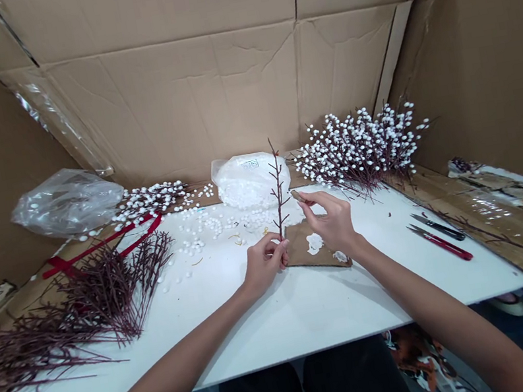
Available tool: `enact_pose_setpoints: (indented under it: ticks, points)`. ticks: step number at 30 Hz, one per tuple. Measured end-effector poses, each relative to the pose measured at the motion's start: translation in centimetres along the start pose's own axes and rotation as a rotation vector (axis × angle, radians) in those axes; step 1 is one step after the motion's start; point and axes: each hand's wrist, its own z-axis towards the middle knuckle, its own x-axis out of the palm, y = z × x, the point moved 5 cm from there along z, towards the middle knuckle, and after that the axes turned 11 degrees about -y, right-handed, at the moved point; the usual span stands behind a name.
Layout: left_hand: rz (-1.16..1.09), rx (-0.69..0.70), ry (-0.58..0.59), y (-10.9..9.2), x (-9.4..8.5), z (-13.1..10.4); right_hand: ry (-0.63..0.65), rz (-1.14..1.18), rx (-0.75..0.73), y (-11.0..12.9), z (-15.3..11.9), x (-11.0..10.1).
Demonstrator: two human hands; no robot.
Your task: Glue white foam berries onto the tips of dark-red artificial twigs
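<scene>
My left hand point(266, 261) is closed around the lower end of a bare brown twig point(279, 189), which stands upright with short side shoots. Just right of the twig, my right hand point(329, 217) pinches a small brown piece point(298, 196), perhaps cardboard, with a pale tip. Under my right hand lies a cardboard square point(300, 249) bearing white paste-like blobs point(315, 243). White berry-like beads point(211, 226) are scattered on the white table behind my left hand.
A bag of white beads point(252, 184) stands at the back. Bare twigs point(111, 291) and a clear plastic bag point(66, 202) are at left. Bead-tipped twigs point(358, 146) lie back right. Black snips point(438, 226) and red snips point(440, 243) lie at right. Cardboard walls point(176, 103) enclose the table.
</scene>
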Motion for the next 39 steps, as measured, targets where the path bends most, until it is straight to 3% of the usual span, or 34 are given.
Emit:
enact_pose_setpoints:
  ticks: [13, 24, 39]
  points:
    - [-0.006, 0.030, 0.015, 0.17, 0.04, -0.02, 0.007, -0.011, -0.032, 0.29, -0.07, 0.03]
    - [0.007, 0.039, 0.010, 0.08, -0.01, -0.02, -0.035, 0.002, 0.072, -0.34, 0.24, -0.36]
    - [0.016, 0.031, -0.001, 0.34, 0.03, 0.03, 0.025, 0.030, 0.120, -0.16, -0.03, -0.07]
